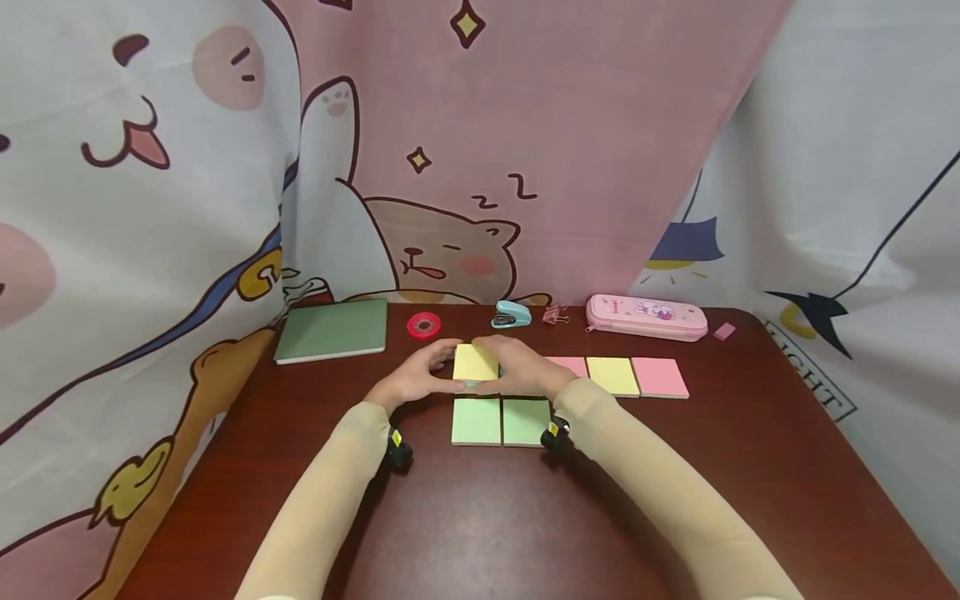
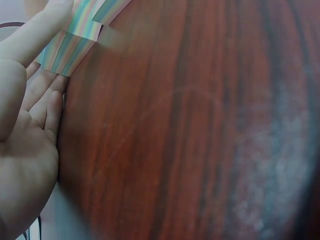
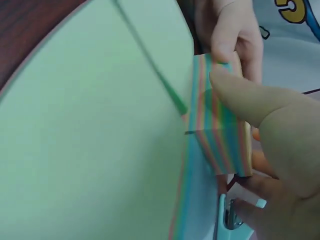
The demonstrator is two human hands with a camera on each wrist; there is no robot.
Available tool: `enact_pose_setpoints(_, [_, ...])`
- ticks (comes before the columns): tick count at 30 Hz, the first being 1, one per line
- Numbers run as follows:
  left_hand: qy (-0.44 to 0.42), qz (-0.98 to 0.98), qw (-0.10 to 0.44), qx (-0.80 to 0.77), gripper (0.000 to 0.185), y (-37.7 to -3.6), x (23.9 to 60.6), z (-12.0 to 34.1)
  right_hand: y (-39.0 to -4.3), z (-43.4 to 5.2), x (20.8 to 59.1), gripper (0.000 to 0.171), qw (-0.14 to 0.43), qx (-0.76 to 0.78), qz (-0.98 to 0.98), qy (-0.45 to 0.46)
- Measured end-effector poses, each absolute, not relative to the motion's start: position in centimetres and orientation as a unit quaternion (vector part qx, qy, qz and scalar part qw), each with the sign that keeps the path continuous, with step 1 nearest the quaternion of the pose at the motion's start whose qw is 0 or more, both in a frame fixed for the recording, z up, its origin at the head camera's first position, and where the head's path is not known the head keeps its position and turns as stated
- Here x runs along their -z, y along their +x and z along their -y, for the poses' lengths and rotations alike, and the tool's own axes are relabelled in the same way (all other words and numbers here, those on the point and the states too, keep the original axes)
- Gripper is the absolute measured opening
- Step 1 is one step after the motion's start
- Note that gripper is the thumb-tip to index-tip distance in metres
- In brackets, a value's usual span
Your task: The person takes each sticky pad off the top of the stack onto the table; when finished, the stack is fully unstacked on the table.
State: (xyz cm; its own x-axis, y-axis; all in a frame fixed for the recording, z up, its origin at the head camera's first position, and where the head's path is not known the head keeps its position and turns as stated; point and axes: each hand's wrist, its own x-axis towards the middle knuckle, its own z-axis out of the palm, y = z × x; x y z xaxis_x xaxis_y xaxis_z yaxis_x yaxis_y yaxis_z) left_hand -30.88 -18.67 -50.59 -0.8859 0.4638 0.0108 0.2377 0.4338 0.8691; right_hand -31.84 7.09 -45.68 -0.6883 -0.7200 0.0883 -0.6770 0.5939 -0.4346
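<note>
Both hands are at a yellow-topped sticky note pad (image 1: 476,363) with striped edges, at mid-table. My left hand (image 1: 420,375) holds its left side, thumb along the near edge and fingers toward the back. From the right, my right hand (image 1: 525,367) grips it, its thumb (image 3: 245,100) against the striped near side in the right wrist view. Just in front lie two green-topped pads, a left one (image 1: 476,422) and a right one (image 1: 526,422), side by side. Beyond my right wrist runs a row: a partly covered pink pad (image 1: 568,365), a yellow pad (image 1: 612,377) and another pink pad (image 1: 660,377).
Along the back stand a green notebook (image 1: 333,329), red tape roll (image 1: 423,325), light-blue stapler (image 1: 512,314), pink binder clip (image 1: 555,314), pink pencil case (image 1: 647,317) and small pink eraser (image 1: 724,332). A printed curtain (image 1: 570,150) hangs behind the dark wooden table (image 1: 465,525).
</note>
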Motion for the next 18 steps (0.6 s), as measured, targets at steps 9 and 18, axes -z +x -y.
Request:
enact_pose_setpoints(9, [0.204, -0.848, 0.113, -0.476, 0.083, -30.9, 50.7, 18.5, -31.9, -9.4, 46.0, 0.077, -0.013, 0.241, -0.887, -0.393])
enact_pose_setpoints(18, [0.195, -0.846, 0.117, -0.482, 0.083, -30.6, 50.3, 18.7, -29.1, -15.6, 45.5, 0.077, -0.035, 0.264, -0.882, -0.389])
